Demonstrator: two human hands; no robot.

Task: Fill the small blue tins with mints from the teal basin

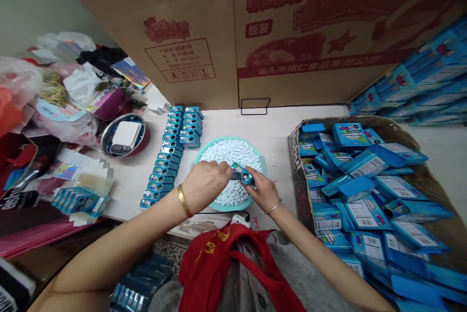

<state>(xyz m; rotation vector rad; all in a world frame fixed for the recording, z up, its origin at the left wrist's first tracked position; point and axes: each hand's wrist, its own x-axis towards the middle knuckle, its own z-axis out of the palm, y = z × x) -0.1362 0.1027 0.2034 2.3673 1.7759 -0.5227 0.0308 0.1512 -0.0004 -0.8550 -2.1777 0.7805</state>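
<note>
Over the turquoise basin point(264, 163), heaped with small pale candies point(233, 197), a small blue candy box point(248, 178) is held between both hands. My right hand point(265, 192) grips the box from the right, with a round hole in the box turned up. My left hand point(208, 181), wearing a gold bangle, is closed with its fingertips pinched at the box's left end; the fingertips are partly hidden. Left of the basin, small blue boxes stand in two rows, a long row point(166, 163) and a shorter row point(190, 127).
At right a cardboard carton point(301, 190) is piled with blue flat boxes point(368, 212). Large brown cartons point(204, 93) wall off the back. A metal bowl point(144, 144) with a white scale point(126, 136) stands at left beside bags and clutter. A white plug point(239, 219) lies at the front edge.
</note>
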